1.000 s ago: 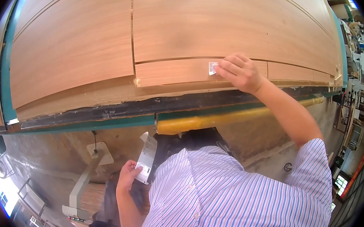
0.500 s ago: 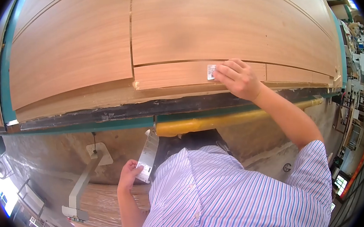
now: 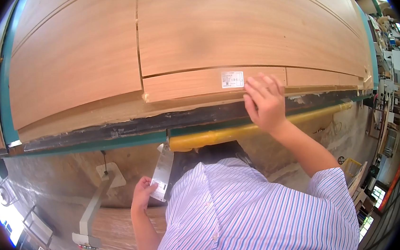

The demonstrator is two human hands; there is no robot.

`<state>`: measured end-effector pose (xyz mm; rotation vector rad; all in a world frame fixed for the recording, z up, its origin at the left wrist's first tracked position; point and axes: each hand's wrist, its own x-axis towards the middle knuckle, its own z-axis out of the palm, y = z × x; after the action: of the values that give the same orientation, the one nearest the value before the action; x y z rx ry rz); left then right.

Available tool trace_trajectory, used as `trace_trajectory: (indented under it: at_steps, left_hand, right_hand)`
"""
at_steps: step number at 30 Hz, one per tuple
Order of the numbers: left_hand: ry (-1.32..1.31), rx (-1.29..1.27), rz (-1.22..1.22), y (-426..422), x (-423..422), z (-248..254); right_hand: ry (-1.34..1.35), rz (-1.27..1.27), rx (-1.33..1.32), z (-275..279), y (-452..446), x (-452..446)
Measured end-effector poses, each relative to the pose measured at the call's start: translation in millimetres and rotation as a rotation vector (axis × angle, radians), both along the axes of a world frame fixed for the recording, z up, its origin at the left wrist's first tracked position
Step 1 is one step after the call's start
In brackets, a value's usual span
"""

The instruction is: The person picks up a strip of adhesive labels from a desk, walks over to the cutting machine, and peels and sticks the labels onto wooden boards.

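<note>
A white printed label (image 3: 232, 80) lies flat on a narrow wooden strip (image 3: 182, 85) along the near side of large wood-grain panels (image 3: 248, 21). Just right of the label is my right hand (image 3: 265, 101), its fingers apart and the fingertips over the strip, holding nothing. Lower down on the left, my left hand (image 3: 142, 193) pinches the lower end of a long strip of label sheet (image 3: 162, 171), which stands up from the fingers and has printed labels near its lower end.
Below the panels run a dark edge (image 3: 114, 128) and a yellow roller (image 3: 215, 138). A grey metal arm (image 3: 94, 208) stands at lower left beside a film-wrapped wooden stack (image 3: 123, 229). Shelves and equipment line the far right.
My right hand has let go of the label and opened, shifting slightly down. The label now shows whole on the strip. My left hand still holds the sheet, nearly unmoved.
</note>
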<state>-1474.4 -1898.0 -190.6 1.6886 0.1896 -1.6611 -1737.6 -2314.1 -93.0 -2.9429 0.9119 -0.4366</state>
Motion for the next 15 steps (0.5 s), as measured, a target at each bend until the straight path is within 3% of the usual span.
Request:
trace_trajectory:
  at_steps: [4,6,10,15]
  left_hand:
    - [-0.029,0.02,-0.037,-3,1,1]
    - [-0.037,0.036,-0.045,-4,3,3]
    - [-0.073,0.033,-0.033,-15,5,15]
    - [-0.095,-0.112,-0.17,-29,12,22]
  right_hand:
    - [-0.268,-0.123,-0.012,19,-34,57]
    - [-0.183,-0.124,-0.041,9,-48,91]
    - [-0.083,-0.116,0.166,-42,-50,103]
    - [-0.164,-0.151,0.197,-35,-45,91]
